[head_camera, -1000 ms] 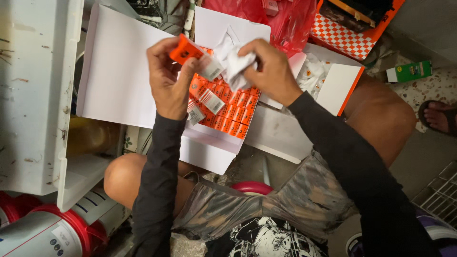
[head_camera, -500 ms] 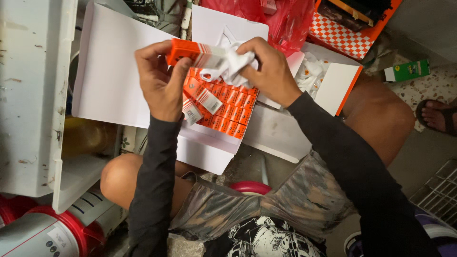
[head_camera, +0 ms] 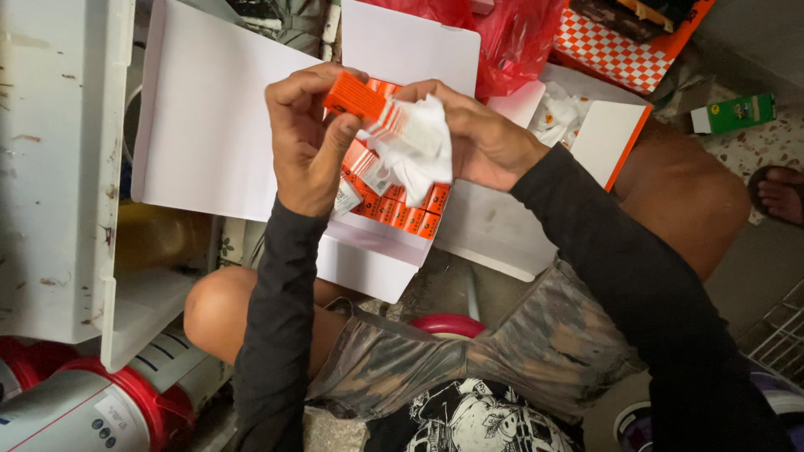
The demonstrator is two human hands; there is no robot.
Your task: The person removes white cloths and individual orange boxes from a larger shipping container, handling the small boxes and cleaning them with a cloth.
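Holding a small orange carton (head_camera: 358, 96) pinched between thumb and fingers, the left hand (head_camera: 306, 142) is closed around its end, raised just above an open white box (head_camera: 394, 243) on the person's lap. The right hand (head_camera: 477, 138) is curled shut on a crumpled white paper leaflet (head_camera: 414, 146) that meets the carton's open end, so the packing of this one looks about half done: the paper is at the mouth but not yet clearly inside. Below, rows of like orange cartons (head_camera: 402, 211) already fill part of the box, with room left. A second white box with orange edge (head_camera: 603, 138) to the right holds more folded papers. There is no table; the person sits low on a speckled floor (head_camera: 737, 142) amid a red plastic bag (head_camera: 519, 38), a green packet (head_camera: 737, 113) and a worn white cabinet (head_camera: 59, 159).
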